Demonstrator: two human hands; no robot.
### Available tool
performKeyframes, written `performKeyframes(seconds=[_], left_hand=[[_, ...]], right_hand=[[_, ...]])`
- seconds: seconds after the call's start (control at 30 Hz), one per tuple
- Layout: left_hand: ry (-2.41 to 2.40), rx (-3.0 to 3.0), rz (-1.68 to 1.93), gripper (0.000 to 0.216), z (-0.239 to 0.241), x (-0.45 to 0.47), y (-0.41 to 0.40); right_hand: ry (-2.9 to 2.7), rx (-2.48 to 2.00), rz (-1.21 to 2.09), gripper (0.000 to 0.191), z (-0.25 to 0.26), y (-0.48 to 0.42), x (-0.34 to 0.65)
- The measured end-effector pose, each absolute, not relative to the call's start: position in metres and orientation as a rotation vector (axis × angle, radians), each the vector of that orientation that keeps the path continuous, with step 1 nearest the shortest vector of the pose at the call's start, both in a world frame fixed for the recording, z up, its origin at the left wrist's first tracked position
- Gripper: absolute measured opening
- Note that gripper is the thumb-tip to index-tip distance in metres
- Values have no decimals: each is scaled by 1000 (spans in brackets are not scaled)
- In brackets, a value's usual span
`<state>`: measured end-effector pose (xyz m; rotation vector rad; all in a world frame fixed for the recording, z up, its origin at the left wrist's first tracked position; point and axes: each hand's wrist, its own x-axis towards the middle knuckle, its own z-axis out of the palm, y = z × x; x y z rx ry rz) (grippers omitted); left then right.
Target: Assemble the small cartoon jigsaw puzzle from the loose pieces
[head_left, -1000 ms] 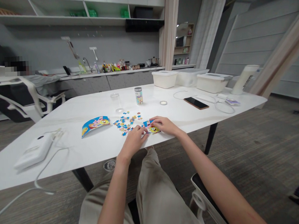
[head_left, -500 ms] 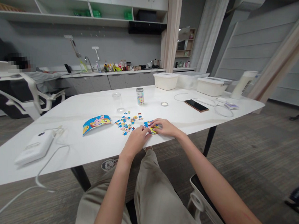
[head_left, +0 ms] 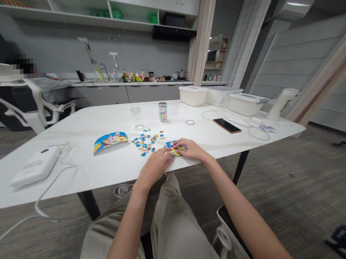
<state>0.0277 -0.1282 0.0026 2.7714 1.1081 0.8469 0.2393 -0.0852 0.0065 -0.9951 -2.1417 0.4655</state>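
Observation:
A partly joined jigsaw puzzle (head_left: 171,144) in blue and yellow lies flat near the table's front edge, partly covered by my fingers. My left hand (head_left: 155,165) presses its bent fingers on the puzzle's near left side. From the right, my right hand (head_left: 191,149) has its curled fingers and thumb on the puzzle; whether a single piece is pinched there is hidden. Loose jigsaw pieces (head_left: 144,142) are scattered just left of the puzzle. Farther left stands a curved picture sheet (head_left: 110,141) with cartoon figures on blue.
Behind the pieces stand a clear jar (head_left: 137,118) and a cartoon-printed can (head_left: 163,112); a round lid (head_left: 190,122) lies nearby. A phone (head_left: 227,125), cables, storage boxes (head_left: 193,96) and a white bottle (head_left: 282,103) are rightward. A power bank (head_left: 37,165) lies left. A person (head_left: 47,87) sits beyond.
The view has shifted slightly. Both hands stay at the puzzle, with only a small shift of the fingers; a little more of its yellow part shows between them.

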Motion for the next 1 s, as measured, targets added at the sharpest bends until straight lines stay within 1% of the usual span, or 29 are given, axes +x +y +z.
performKeyframes(seconds=[0.27,1.0], left_hand=[[1077,2777,748,24,6,28,-128],[1107,2804,739,25,9,30,-135]], right_hand=[[-2152,-1007,458,16,6,-85,239],[-2142,-991,468,19,6,-86,240]])
